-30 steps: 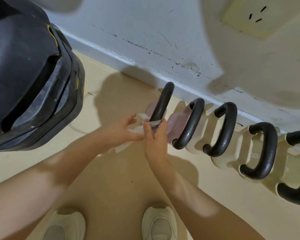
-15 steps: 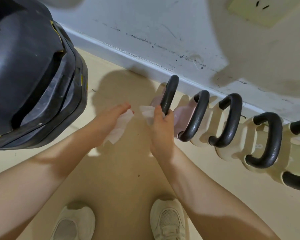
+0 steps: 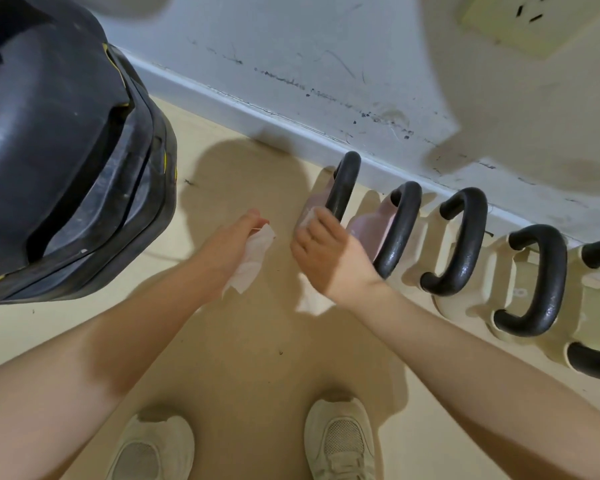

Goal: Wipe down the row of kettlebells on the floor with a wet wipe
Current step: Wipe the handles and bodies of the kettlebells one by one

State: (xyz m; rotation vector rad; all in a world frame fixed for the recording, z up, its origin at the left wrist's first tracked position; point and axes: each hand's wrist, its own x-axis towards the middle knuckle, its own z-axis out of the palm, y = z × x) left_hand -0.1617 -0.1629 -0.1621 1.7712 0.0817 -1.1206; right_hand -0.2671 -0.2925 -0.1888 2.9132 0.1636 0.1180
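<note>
The beige floor [image 3: 264,355] carries a row of kettlebells [image 3: 461,244] along the white baseboard [image 3: 257,109]. Left of the row sits a bulky black object [image 3: 59,157]; two pale shoes [image 3: 340,441] stand nearer the camera than it.

Evenly and softly lit, casting a broad shadow on the floor [image 3: 243,174] ahead, glinting off black handles [image 3: 465,244], slightly motion-blurred, bowed at the edges.
</note>
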